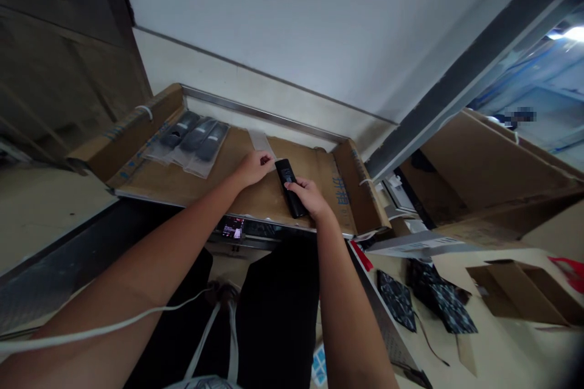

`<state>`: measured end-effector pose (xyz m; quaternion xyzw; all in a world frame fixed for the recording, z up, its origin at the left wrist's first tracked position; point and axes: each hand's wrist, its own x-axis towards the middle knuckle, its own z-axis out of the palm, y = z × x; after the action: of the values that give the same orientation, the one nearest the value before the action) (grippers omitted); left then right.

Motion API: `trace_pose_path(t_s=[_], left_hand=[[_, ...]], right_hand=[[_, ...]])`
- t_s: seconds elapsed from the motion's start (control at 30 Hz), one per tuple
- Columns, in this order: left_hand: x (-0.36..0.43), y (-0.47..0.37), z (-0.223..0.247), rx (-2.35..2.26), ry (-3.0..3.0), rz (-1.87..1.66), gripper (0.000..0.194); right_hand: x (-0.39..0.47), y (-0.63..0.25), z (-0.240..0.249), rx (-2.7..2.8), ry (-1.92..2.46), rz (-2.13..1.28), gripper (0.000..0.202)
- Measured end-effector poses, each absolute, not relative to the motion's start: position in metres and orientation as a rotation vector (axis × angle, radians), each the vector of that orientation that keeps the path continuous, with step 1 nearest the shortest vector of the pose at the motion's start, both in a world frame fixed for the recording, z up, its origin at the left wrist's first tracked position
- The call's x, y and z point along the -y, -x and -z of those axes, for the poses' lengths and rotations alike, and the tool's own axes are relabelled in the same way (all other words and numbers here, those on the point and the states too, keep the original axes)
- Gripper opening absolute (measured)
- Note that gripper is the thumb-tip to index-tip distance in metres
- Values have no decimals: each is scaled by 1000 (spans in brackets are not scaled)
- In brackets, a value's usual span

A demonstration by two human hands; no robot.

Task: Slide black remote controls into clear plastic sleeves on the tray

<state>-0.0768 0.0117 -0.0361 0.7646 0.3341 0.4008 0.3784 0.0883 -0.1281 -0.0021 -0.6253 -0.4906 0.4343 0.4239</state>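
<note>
My right hand [308,196] grips a long black remote control [295,203] with the thumb on its face. The remote lies tilted just above the cardboard-lined shelf [182,191]. Close to the remote's far end is my left hand [255,167], its fingers curled and thumb and forefinger pinched together. Whatever is in that pinch is too small to make out. Beyond the left hand a pale, see-through strip [260,141] runs along the cardboard. Several dark, elongated items in clear plastic bags [201,141] lie on the left of the shelf.
Raised cardboard flaps [360,182] border the shelf at both sides. A lit phone screen [233,227] shows below its front edge. Large cardboard box [497,176] stands at right; dark patterned bags [440,298] and an open carton [524,292] lie below. A white cord [137,318] crosses my left forearm.
</note>
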Motion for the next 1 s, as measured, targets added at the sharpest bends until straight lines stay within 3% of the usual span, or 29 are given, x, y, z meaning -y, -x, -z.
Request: trace_pose_path(t_s=[0.43,0.63,1.0], left_hand=[[-8,78,35,-746,-2021,-1015,18],[-5,77,34,-707,-2076,-1004,18],[-3,76,34,-705,-2108,-1007,16]], right_hand=[[123,-93,2,1366,1466,-1210,36],[121,-93,6,1307,1406,-1180,65],[120,-94,9,1286,1523,-1098,70]])
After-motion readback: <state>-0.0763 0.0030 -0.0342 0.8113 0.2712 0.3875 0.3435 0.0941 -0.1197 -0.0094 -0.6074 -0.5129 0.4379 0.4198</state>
